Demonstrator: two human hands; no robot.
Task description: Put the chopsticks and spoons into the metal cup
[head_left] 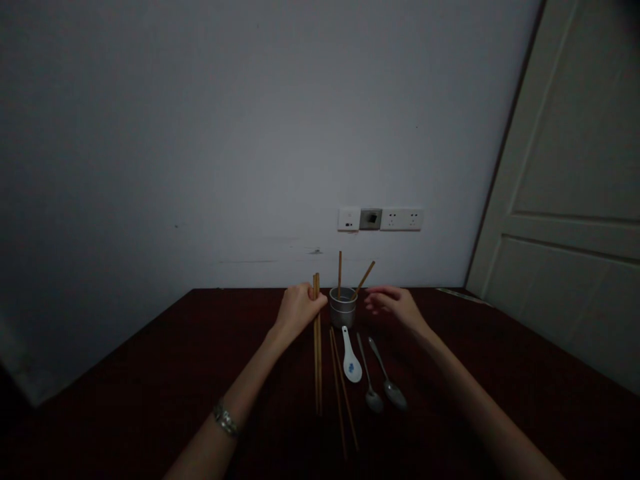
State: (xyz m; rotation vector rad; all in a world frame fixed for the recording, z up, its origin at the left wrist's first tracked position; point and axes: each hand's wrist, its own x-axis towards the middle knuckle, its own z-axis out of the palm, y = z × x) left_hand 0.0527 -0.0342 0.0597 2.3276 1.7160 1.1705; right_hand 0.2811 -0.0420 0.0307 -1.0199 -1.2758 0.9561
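My left hand [301,305] is closed round a few wooden chopsticks [318,360], which point down toward me beside the metal cup. The grey metal cup [343,315] stands upright, with two chopsticks [341,270] leaning apart in it. Just right of its rim, my right hand [393,304] hovers with bent fingers apart and nothing visible in them. In front of the cup lie another pair of chopsticks [339,387], a white soup spoon [352,365] with a blue mark, and two metal spoons [373,399], side by side.
All of this is on a dark reddish-brown table [200,373] pushed against a grey wall [250,133]. Sockets and a switch panel [401,219] sit on the wall behind the cup. A pale door [570,200] rises at the right. The light is dim.
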